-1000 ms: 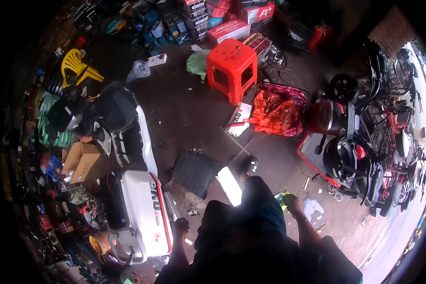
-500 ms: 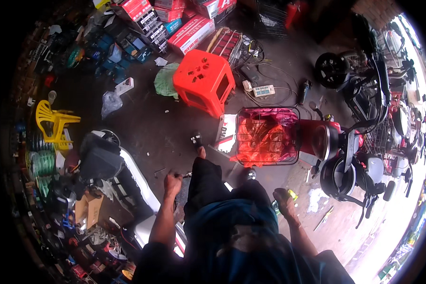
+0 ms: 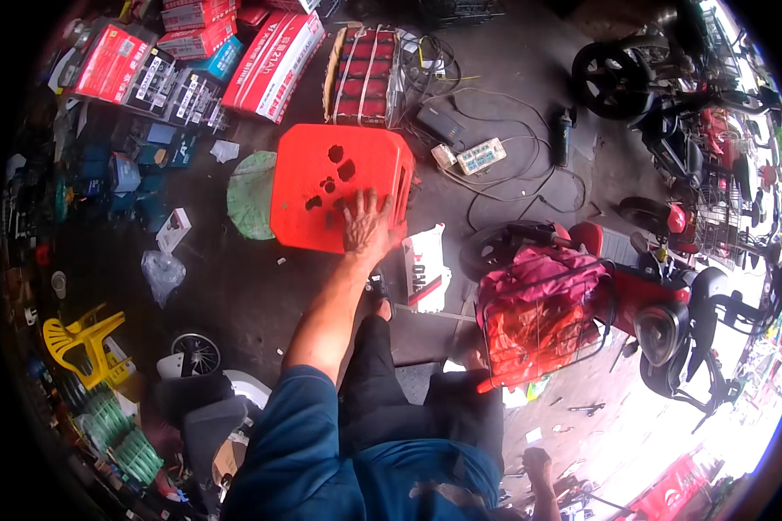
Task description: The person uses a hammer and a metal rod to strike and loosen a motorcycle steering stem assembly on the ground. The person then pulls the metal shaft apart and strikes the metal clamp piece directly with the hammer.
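Head view shows a red stool (image 3: pixel 314 167) with a perforated seat (image 3: pixel 300 187).

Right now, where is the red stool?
In the head view, the red stool is in the upper half, left of centre, just right of a green sheet; the left hand has its fingers spread over the stool's near edge.

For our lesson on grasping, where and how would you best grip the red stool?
The red stool is probably best gripped at its seat's near edge, coming from the person's side: the flat seat faces up, and the left hand lies across that edge, fingers spread.
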### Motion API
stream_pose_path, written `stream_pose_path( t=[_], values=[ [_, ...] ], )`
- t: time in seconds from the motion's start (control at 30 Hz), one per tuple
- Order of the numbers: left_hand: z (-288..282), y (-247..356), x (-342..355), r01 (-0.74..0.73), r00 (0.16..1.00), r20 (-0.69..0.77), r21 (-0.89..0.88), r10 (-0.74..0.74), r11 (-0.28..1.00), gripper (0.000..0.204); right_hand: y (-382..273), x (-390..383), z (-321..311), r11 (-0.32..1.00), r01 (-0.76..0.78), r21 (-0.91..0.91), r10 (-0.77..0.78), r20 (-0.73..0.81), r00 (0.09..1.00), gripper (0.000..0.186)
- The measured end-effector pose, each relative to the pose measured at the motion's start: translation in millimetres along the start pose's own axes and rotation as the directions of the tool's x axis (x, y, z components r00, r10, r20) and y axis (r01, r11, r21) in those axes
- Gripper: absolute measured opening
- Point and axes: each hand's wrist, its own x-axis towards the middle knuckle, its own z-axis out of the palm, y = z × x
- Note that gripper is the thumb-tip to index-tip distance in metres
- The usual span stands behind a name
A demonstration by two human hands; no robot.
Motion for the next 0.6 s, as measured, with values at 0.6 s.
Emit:
stream_pose_path(
  t=[0.6],
  values=[
    [-15.3, -251.8, -49.9, 0.283, 0.918, 0.164, 0.363, -0.360, 0.888, 0.077, -42.8, 15.0, 35.7, 0.977, 0.212, -0.033, -0.207, 0.106, 0.973, 0.029]
  ],
)
